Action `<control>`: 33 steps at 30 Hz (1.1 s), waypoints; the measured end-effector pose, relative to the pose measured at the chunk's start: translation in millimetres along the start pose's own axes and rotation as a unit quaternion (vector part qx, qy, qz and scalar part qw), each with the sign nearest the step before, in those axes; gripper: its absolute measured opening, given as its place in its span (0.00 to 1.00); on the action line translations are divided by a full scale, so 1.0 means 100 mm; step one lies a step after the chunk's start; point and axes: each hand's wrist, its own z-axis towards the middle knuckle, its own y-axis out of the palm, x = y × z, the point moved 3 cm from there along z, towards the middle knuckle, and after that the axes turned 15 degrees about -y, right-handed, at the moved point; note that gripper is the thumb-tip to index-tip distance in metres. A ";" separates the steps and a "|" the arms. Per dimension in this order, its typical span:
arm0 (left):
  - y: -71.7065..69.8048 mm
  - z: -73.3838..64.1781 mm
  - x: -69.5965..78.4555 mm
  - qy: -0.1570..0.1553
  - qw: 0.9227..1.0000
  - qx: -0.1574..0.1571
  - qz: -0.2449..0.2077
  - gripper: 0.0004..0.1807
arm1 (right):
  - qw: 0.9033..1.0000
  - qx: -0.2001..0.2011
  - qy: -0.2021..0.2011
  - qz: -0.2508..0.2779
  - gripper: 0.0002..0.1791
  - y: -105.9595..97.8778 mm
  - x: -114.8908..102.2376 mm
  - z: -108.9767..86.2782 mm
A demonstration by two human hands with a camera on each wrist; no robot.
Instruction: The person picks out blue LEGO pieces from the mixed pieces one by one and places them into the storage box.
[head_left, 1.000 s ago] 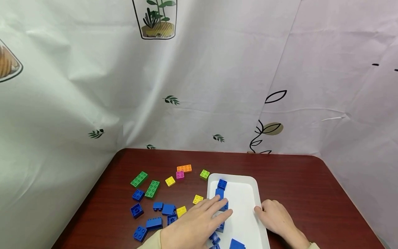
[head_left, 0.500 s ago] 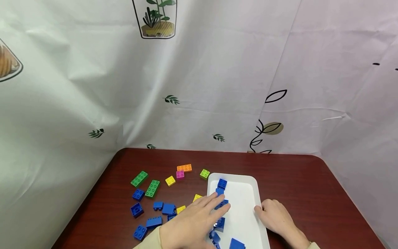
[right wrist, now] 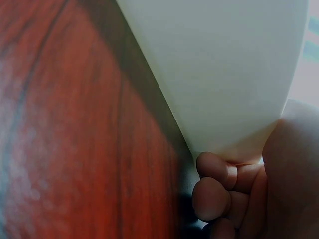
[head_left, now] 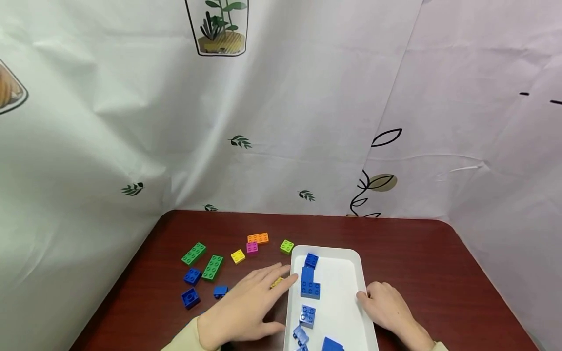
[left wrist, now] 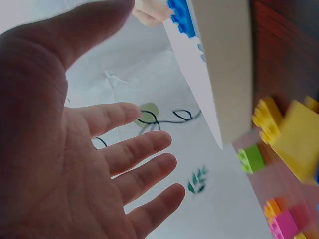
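Note:
A white rectangular tray (head_left: 340,282) stands on the table with several blue toy bricks (head_left: 310,290) in it, mostly along its left side. My right hand (head_left: 388,304) grips the tray's right rim, thumb on top; in the right wrist view its curled fingers (right wrist: 212,199) lie against the outer wall. My left hand (head_left: 246,307) is just left of the tray, fingers spread and nothing held. In the left wrist view the left palm (left wrist: 50,164) faces the tray wall (left wrist: 227,69). A yellow brick (head_left: 276,282) is partly hidden behind the left fingers.
Left of the tray lie loose bricks: two green (head_left: 212,267), several blue (head_left: 190,298), yellow (head_left: 238,256), pink (head_left: 252,248), orange (head_left: 258,238) and lime (head_left: 287,246). The left hand and sleeve cover some bricks. A printed white cloth (head_left: 285,122) hangs behind the dark red table (head_left: 417,253).
My left hand has moved left, from over the blue bricks in the tray to beside its left edge, uncovering those bricks. The right hand keeps its grip on the rim.

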 end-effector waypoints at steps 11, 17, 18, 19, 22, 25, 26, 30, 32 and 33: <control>0.10 -0.17 -0.40 -0.075 0.997 0.000 0.008 0.43 | 1.000 0.001 -0.001 0.005 0.26 0.02 0.01 0.01; 0.14 -0.23 -0.57 -0.093 0.995 0.024 0.011 0.39 | 1.000 0.002 0.001 0.004 0.26 0.03 0.01 0.01; 0.14 -0.23 -0.59 -0.095 0.995 0.029 0.012 0.38 | 1.000 0.002 0.000 0.004 0.26 0.03 0.01 0.00; 0.14 -0.24 -0.61 -0.098 0.995 0.031 0.015 0.38 | 1.000 0.003 -0.001 0.004 0.27 0.03 0.00 0.00; 0.14 -0.24 -0.68 -0.108 0.993 0.031 0.026 0.35 | 1.000 0.006 -0.004 0.002 0.27 0.02 0.00 0.00; 0.13 -0.24 -0.73 -0.117 0.992 0.026 0.038 0.31 | 1.000 0.007 -0.006 0.001 0.27 0.02 0.00 -0.01; 0.13 -0.24 -0.75 -0.119 0.992 0.027 0.040 0.29 | 1.000 0.007 -0.007 0.000 0.27 0.02 0.00 -0.01; 0.13 -0.23 -0.80 -0.114 0.992 0.029 0.044 0.22 | 1.000 0.006 -0.007 -0.002 0.27 0.01 0.00 0.00; 0.14 -0.22 -0.82 -0.109 0.993 0.022 0.042 0.20 | 1.000 0.006 -0.007 -0.003 0.26 0.01 0.00 0.00; 0.14 -0.22 -0.82 -0.107 0.993 0.016 0.042 0.20 | 1.000 0.006 -0.007 -0.004 0.26 0.01 0.00 0.00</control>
